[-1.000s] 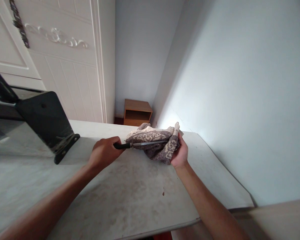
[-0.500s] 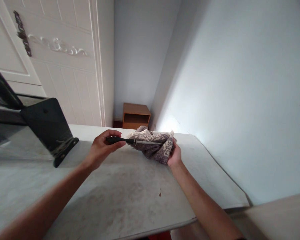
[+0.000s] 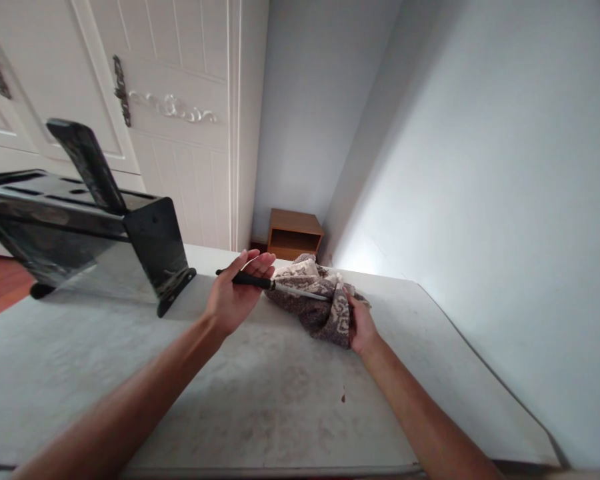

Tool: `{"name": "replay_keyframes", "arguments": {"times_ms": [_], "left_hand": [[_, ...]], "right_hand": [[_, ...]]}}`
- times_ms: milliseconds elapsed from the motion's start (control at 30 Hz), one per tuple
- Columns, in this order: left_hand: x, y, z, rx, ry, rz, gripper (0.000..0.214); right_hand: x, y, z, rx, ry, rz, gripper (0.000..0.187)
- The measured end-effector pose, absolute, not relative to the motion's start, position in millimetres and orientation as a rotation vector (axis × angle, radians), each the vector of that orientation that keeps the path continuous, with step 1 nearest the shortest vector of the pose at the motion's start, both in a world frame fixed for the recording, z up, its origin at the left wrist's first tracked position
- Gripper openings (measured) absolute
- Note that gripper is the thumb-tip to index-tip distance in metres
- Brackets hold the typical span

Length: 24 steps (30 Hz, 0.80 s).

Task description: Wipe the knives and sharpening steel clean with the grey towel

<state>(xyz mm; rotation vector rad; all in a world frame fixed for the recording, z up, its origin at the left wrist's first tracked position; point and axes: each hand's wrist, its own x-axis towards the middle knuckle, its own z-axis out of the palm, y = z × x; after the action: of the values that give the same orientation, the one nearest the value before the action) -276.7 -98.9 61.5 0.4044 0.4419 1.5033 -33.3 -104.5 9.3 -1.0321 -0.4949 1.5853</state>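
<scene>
- Left hand [image 3: 235,300] palm up, fingers uncurled; black-handled tool [image 3: 253,280] lies across the palm, cradled rather than clamped, probably so the handle can turn freely.
- Right hand [image 3: 363,327] closed on patterned cloth [image 3: 325,323]; hands apart, tool bridging them.
- Metal shaft [image 3: 300,292] rests in cloth folds, tip hidden; cloth seems to keep fingers off the metal; knife or sharpening steel, can't tell.
- Tool and cloth over far side of white table [image 3: 280,407], perhaps for working room; whether cloth touches tabletop unclear.
- Slotted rack [image 3: 157,240] left, upright on wide feet; one black handle [image 3: 87,163] sticks up, likely for easy grabbing.
</scene>
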Motion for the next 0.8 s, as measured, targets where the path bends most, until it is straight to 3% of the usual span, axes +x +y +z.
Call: {"name": "replay_keyframes", "arguments": {"times_ms": [267, 800], "left_hand": [[-299.5, -102.5, 75.8, 0.357, 0.198, 1.500, 0.038], [-337.9, -126.6, 93.7, 0.483, 0.123, 1.615, 0.036]], "right_hand": [[-49.6, -122.0, 27.3, -1.078, -0.674, 1.653, 0.036], [-48.6, -125.5, 30.3, -1.214, -0.699, 1.751, 0.047]]}}
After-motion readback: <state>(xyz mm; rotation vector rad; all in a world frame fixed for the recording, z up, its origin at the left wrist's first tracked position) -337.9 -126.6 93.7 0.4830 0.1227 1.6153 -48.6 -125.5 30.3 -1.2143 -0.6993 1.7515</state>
